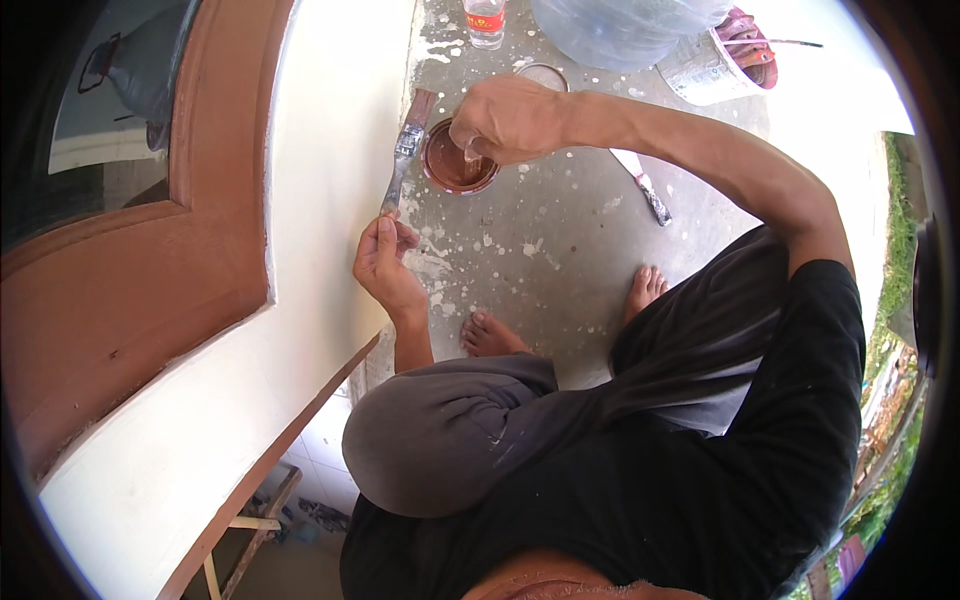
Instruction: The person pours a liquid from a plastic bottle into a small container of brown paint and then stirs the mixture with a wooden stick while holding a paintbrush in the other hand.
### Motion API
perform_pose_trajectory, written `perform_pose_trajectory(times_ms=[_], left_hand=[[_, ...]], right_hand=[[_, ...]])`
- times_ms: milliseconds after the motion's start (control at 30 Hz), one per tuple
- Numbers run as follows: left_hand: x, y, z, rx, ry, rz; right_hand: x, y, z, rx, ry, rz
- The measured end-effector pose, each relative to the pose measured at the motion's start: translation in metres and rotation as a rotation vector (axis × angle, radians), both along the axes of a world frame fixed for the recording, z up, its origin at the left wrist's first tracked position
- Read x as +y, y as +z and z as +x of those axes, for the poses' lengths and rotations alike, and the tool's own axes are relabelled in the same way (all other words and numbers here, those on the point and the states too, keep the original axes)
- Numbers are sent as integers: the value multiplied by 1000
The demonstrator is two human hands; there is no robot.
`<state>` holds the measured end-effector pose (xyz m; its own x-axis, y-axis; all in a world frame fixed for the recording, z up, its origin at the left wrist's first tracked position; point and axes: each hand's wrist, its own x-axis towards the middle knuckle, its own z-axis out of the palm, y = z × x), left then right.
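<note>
Left hand [388, 265] fingers pinch the paintbrush [408, 140] by its handle end, bristles pointing away, just beside the paint can [428, 172]. Right hand [515, 118] curls over the can's opening; we can't tell what it grips. Farther out we see a smeared-handle tool [655, 200], clear bottle [485, 25], white bucket [698, 75].

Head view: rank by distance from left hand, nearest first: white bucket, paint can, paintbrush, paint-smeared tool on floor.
From the left hand:
1. Paintbrush: held in its fingers.
2. Paint can: ahead, slightly right.
3. Paint-smeared tool: farther right, on the floor.
4. White bucket: far right, beyond the tool.
</note>
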<state>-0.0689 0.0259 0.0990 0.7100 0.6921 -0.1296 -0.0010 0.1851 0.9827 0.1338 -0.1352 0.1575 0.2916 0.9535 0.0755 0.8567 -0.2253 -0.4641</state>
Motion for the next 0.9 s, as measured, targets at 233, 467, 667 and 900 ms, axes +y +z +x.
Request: perform_pose_trajectory(times_ms=[233, 467, 667, 900], left_hand=[[-3, -1, 3, 18, 8, 36], [-6, 2, 2, 39, 24, 53], [-6, 3, 3, 41, -10, 34], [-6, 3, 4, 9, 3, 36]], right_hand=[[5, 2, 2, -161, 5, 76], [-1, -2, -4, -309, 111, 12], [-4, 1, -9, -147, 89, -53], [4, -24, 1, -315, 68, 154]])
